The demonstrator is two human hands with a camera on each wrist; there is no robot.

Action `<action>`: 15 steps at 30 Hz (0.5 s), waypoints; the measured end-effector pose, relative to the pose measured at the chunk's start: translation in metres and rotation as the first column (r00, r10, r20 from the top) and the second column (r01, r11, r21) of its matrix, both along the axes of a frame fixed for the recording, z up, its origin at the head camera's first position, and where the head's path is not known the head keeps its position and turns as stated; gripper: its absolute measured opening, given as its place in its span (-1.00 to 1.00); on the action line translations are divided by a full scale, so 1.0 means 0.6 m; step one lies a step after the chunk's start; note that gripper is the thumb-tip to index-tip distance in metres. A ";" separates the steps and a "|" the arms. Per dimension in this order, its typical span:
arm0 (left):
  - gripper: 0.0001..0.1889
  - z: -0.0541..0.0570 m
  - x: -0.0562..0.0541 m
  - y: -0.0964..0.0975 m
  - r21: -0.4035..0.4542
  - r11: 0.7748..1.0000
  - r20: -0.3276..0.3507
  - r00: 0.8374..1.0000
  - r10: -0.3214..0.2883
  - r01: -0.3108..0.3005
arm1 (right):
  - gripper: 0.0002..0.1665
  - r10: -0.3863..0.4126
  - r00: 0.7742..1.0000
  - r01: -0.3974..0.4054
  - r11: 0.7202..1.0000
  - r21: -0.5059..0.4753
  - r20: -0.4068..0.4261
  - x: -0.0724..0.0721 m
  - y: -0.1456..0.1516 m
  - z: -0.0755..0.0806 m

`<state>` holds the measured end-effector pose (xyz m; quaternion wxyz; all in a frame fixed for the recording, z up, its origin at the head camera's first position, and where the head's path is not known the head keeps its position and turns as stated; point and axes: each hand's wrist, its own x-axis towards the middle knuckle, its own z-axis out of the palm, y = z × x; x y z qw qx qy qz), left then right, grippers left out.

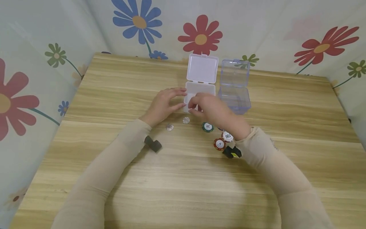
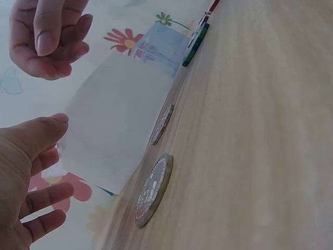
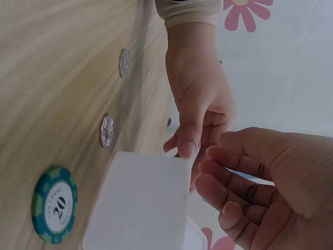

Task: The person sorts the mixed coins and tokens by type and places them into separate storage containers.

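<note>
A white plastic box (image 1: pixel 210 87) stands on the table, its lid (image 1: pixel 202 68) tipped back. My left hand (image 1: pixel 164 103) is at the left side of this box, thumb and fingers spread along its edge. Over the box opening is my right hand (image 1: pixel 214 109), fingers loosely curled, with no object visible between thumb and fingertips. Two silver coins lie before the box: one coin (image 1: pixel 186 120) close to its front, another coin (image 1: pixel 169 127) farther left. The box's inside is partly covered by the right hand.
A clear bluish box (image 1: pixel 235 98), lid raised, stands right of the white one. Near the right wrist lie a green 20 chip (image 1: pixel 207 127), a white 100 chip (image 1: pixel 227 136) and a red 5 chip (image 1: pixel 219 144). A flowered curtain (image 1: pixel 166 28) hangs behind the wooden table (image 1: pixel 177 190).
</note>
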<state>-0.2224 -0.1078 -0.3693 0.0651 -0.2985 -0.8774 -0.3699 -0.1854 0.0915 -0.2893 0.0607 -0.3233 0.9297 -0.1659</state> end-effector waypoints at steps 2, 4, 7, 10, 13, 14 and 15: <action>-0.60 -0.001 0.000 0.000 0.004 1.000 -0.004 1.000 -0.001 0.001 | -0.86 0.003 1.000 -0.003 1.000 0.001 0.008 0.006 -0.001 -0.003; -0.60 -0.001 0.000 -0.001 0.011 1.000 -0.007 1.000 -0.001 0.001 | -0.86 0.004 1.000 -0.004 1.000 0.002 0.021 0.011 -0.003 -0.008; -0.60 -0.002 0.000 -0.001 0.012 1.000 -0.008 1.000 0.001 0.000 | -0.86 0.019 0.999 -0.019 1.000 -0.006 0.036 0.016 -0.007 -0.019; -0.61 -0.004 -0.001 -0.002 0.017 1.000 -0.020 1.000 0.000 0.001 | -0.85 0.052 0.998 -0.052 0.999 -0.006 0.036 0.020 -0.012 -0.035; -0.60 -0.006 -0.003 -0.002 0.023 1.000 -0.036 0.999 -0.004 0.005 | -0.84 0.086 0.996 -0.086 0.996 0.001 0.015 0.022 -0.019 -0.052; -0.61 -0.007 -0.003 -0.002 0.026 1.000 -0.041 0.999 -0.006 0.007 | -0.83 0.092 0.996 -0.092 0.996 0.005 0.012 0.023 -0.022 -0.057; -0.61 -0.007 -0.004 -0.002 0.030 0.999 -0.043 0.999 -0.007 0.009 | -0.83 0.099 0.995 -0.099 0.995 0.006 0.006 0.024 -0.025 -0.061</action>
